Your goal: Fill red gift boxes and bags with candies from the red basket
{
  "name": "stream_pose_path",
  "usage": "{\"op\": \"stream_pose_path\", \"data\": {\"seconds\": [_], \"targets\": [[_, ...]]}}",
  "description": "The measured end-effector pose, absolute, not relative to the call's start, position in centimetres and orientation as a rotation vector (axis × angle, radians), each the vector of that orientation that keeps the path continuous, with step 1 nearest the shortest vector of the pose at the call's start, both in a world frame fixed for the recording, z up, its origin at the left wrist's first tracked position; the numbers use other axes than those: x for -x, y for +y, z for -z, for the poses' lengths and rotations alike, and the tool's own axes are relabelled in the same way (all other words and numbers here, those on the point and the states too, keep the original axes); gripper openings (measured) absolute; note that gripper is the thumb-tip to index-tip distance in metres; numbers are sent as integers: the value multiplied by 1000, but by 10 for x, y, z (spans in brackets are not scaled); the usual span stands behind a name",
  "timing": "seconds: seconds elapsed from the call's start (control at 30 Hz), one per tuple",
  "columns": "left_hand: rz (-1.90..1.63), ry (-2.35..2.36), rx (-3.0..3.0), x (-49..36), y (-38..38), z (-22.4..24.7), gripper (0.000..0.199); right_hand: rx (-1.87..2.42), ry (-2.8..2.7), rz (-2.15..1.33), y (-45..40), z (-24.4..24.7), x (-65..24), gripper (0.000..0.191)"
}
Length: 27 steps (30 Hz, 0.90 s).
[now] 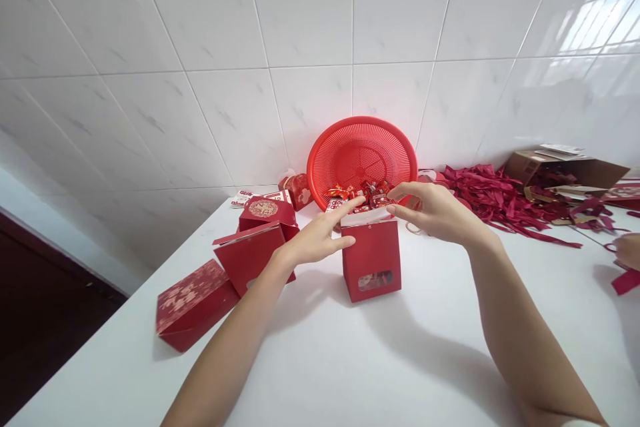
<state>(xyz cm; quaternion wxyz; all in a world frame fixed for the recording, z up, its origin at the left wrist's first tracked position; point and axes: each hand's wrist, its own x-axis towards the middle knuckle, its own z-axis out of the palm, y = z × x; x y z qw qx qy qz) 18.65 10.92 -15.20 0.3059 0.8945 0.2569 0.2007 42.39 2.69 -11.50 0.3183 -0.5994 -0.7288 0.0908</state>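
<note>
An upright red gift box (371, 257) stands on the white table in front of me, its pale top flaps raised and a small clear window low on its front. At its upper left is my left hand (327, 233), fingers apart, the thumb against the box's edge and the forefinger over the top. Curved over the upper right corner, my right hand (433, 210) has a gap between thumb and forefinger, with the thumb tip at the rim. Just behind the box, red-wrapped candies (373, 192) lie in a red plastic basket (363, 127) tilted against the wall.
Several other red boxes (197, 300) sit to the left, near the table's edge. Dark red ribbons (480, 200) are heaped at the right, beside an open cardboard box (565, 170). At the far right edge, another person's hand (629, 250) is near a ribbon piece (625, 281).
</note>
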Motion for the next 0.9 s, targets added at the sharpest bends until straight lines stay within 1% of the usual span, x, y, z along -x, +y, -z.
{"op": "stream_pose_path", "data": {"seconds": [0.07, 0.1, 0.23, 0.3, 0.43, 0.63, 0.77, 0.9], "targets": [[-559, 711, -2370, -188, 110, 154, 67, 1621, -1937, -314, 29, 116, -426, 32], [-561, 709, -2375, -189, 111, 155, 61, 1627, -1951, -347, 30, 116, -426, 34], [-556, 616, -2410, -191, 112, 156, 22, 1596, -2036, -451, 35, 118, -428, 42], [-553, 576, -2416, -191, 112, 156, 11, 1601, -2056, -502, 37, 119, -429, 43], [-545, 568, -2396, -192, 111, 154, 8, 1651, -2048, -568, 42, 122, -431, 31], [-554, 644, -2342, -192, 109, 153, 11, 1713, -2037, -652, 53, 130, -435, 19], [-594, 623, -2298, -194, 110, 155, 13, 1622, -2072, -655, 60, 136, -438, 25], [-594, 629, -2292, -194, 111, 155, 14, 1371, -2016, -834, 64, 149, -440, 27]]}}
